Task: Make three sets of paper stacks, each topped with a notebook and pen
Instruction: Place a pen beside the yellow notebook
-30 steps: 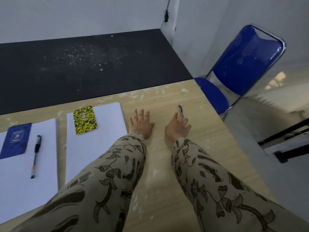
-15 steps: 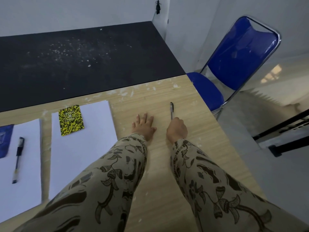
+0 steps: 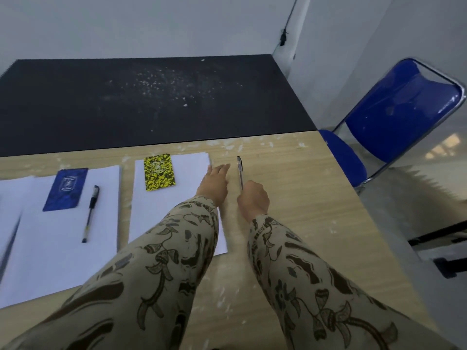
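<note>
While the right hand [image 3: 252, 199] pinches the centre-frame pen [image 3: 239, 170] and the left hand [image 3: 214, 184] lies flat-fingered, the pen probably belongs next beside the yellow notebook [image 3: 159, 175].

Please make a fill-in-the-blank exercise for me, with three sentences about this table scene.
1. The right hand is curled around a ___.
2. The yellow notebook lies on a stack of ___.
3. The chair beside the table is ___.
Missing words: pen; paper; blue.
</note>
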